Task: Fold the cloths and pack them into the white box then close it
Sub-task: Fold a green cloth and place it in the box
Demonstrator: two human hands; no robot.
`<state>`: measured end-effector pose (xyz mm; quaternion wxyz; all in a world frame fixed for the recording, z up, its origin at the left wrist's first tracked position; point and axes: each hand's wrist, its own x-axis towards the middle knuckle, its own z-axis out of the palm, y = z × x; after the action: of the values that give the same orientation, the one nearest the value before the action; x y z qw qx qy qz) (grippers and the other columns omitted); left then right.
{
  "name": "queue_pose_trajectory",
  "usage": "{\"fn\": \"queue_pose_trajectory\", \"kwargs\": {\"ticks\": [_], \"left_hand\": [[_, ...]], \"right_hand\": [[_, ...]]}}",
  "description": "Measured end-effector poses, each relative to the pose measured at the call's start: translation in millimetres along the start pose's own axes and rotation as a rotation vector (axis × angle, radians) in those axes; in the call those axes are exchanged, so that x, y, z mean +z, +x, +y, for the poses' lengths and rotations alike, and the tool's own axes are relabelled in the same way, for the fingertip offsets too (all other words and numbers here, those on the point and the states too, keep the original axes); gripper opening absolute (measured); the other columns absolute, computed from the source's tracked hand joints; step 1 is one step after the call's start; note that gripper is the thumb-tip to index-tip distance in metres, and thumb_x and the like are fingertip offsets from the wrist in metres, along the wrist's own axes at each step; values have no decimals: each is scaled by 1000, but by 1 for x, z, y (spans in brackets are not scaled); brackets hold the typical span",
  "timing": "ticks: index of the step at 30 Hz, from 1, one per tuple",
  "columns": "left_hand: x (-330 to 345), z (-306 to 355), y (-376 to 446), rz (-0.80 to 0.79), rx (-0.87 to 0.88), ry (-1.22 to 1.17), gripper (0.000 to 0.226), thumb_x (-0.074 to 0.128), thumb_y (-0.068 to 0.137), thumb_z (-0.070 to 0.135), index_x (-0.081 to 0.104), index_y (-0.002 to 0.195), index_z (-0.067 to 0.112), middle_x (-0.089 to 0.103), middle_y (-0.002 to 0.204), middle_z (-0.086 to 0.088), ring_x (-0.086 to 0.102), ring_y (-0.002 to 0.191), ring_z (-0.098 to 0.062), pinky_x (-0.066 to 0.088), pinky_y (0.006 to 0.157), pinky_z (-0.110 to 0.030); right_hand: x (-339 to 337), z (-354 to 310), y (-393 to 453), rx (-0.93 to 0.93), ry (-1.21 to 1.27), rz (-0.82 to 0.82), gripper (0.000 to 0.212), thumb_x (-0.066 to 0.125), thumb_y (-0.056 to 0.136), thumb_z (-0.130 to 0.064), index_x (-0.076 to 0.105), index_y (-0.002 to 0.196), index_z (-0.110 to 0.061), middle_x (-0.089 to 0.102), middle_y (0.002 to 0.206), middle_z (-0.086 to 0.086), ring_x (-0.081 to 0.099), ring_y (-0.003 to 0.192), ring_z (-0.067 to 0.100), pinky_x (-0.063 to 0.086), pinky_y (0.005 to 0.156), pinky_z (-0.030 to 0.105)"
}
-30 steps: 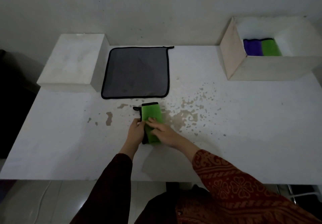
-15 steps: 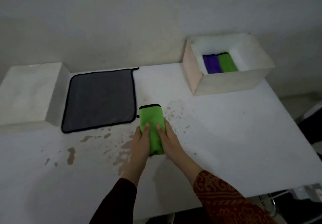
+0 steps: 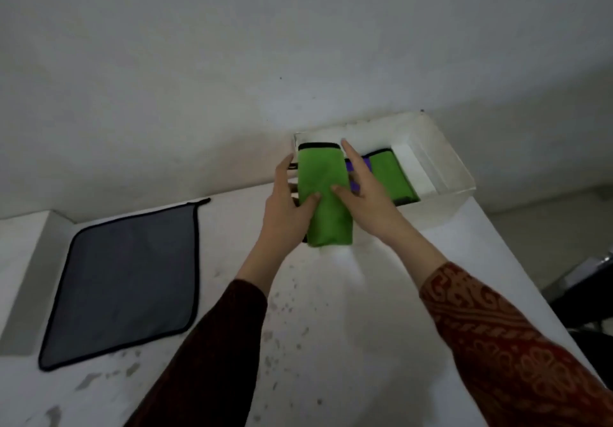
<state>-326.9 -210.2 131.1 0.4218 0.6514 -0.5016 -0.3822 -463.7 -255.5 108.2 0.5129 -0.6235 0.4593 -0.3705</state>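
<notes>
Folded green cloth (image 3: 323, 194) is clamped between left hand (image 3: 285, 207) and right hand (image 3: 363, 197). White box (image 3: 444, 167) lies just beyond them, open.

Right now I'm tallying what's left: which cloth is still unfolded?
The grey cloth, lying flat and spread open on the table's left. The green cloth in both hands is folded, as are those in the white box.

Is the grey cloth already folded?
No, the grey cloth lies spread flat on the table, while both hands hold a folded green cloth over the white box.
</notes>
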Motion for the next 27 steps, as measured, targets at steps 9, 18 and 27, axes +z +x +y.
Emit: {"fn": "queue_pose_trajectory", "kwargs": {"ticks": [9, 18, 27], "left_hand": [[52, 27, 98, -164, 43, 469, 68, 52, 86, 9, 17, 145, 9, 27, 146, -18, 23, 137, -32, 18, 116, -47], [92, -30, 141, -289, -255, 1010, 83, 55, 88, 9, -1, 149, 8, -14, 155, -24, 28, 138, -40, 32, 110, -42], [85, -29, 145, -511, -42, 1850, 93, 31, 82, 70, 4, 149, 11, 4, 159, -10, -3, 147, -29, -13, 114, -53]], "right_hand": [[-73, 31, 104, 83, -203, -433, 82, 53, 84, 9, 21, 146, -35, 33, 150, -5, 43, 130, 14, 47, 101, 31], [-45, 72, 145, 93, -638, -595, 83, 69, 79, -11, 21, 147, -14, 38, 146, 17, 41, 132, 34, 37, 107, 38], [-55, 83, 147, 28, -1111, -717, 106, 70, 74, -48, 0, 149, -18, -13, 158, 5, -8, 146, 29, 15, 113, 58]]}}
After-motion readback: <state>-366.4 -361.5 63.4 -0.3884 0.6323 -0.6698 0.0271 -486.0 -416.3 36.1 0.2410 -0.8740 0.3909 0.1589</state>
